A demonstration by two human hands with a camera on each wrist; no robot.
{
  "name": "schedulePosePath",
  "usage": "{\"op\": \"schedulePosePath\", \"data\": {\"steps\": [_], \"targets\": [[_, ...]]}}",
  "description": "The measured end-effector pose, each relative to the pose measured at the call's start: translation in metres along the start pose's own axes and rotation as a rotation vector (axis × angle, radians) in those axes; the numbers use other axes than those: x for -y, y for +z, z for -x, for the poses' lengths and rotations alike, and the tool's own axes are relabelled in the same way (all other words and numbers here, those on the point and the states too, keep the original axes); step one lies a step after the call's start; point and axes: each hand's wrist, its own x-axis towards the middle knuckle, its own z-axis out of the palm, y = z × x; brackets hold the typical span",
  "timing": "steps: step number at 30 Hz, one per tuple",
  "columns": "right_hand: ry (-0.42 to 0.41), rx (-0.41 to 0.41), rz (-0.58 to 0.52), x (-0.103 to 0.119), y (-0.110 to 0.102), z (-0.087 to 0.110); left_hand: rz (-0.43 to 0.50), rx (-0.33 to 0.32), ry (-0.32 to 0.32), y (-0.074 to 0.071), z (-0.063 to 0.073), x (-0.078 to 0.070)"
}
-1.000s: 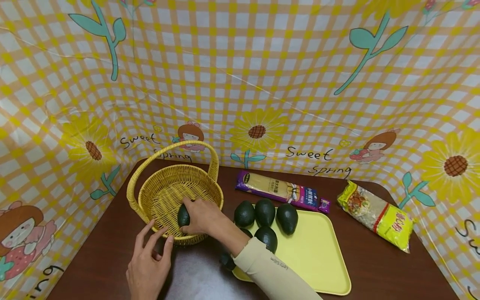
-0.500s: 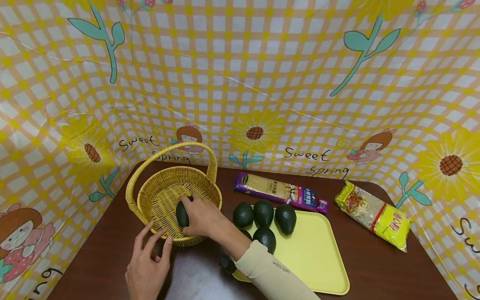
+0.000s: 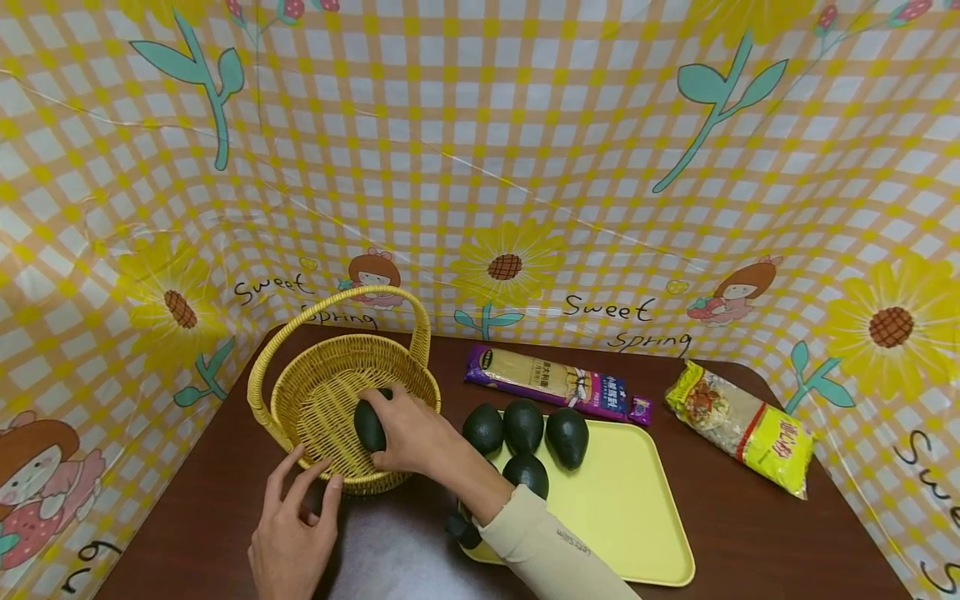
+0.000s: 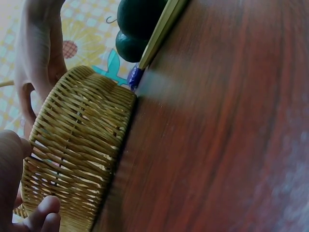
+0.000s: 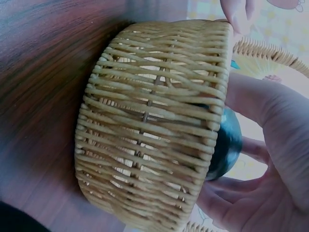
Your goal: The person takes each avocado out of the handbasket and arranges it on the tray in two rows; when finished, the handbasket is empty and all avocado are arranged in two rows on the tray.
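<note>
Over the round wicker basket point(image 3: 281, 400) in the head view, my right hand point(image 3: 412, 433) grips a dark green avocado point(image 3: 369, 427) from above. The right wrist view shows this avocado point(image 5: 227, 147) just above and behind the rim, the thumb on one side and fingers on the other. My left hand point(image 3: 296, 529) is at the basket's near left side, fingers spread and lightly bent, their tips at the rim. In the left wrist view its thumb point(image 4: 14, 150) lies against the woven wall point(image 4: 82, 135).
Right of the basket, several avocados point(image 3: 522, 427) sit on a yellow tray point(image 3: 637, 508), partly behind the right forearm. A purple pasta pack point(image 3: 540, 379) lies behind the tray, a yellow noodle bag point(image 3: 742, 429) to its right. The basket's tall handle point(image 3: 300, 321) arches overhead.
My right hand, still gripping the avocado, has shifted slightly right relative to the basket. The forearm now covers an avocado at the tray's left. My left hand stays at the rim.
</note>
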Motion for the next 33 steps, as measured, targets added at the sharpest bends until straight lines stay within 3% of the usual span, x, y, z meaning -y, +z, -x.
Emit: {"op": "schedulePosePath", "data": {"steps": [20, 33], "targets": [[-0.066, -0.1, 0.041, -0.017, -0.013, 0.019, 0.011, -0.004, 0.007, 0.001, 0.001, 0.001], [-0.047, -0.14, -0.026, -0.025, -0.017, 0.036, 0.011, -0.008, -0.001, 0.001, 0.002, 0.002]]}}
